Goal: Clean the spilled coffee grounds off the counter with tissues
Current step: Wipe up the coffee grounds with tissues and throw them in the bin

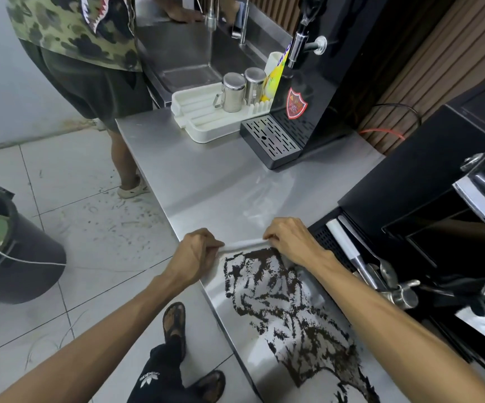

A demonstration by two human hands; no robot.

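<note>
Dark coffee grounds (287, 309) lie smeared in a wide patch over the near part of the steel counter (206, 184). A white tissue (244, 245) is stretched into a narrow strip along the far edge of the patch. My left hand (196, 253) pinches the strip's left end at the counter's front edge. My right hand (293, 241) pinches its right end, close to the black espresso machine (427, 228). Both hands sit low on the counter surface.
A black hot-water dispenser (317, 91) with drip tray and a white drying rack (206, 117) holding two steel cups stand farther along the counter. Another person (84, 53) stands at the sink (189, 56). A dark bin (9, 251) stands on the tiled floor at left.
</note>
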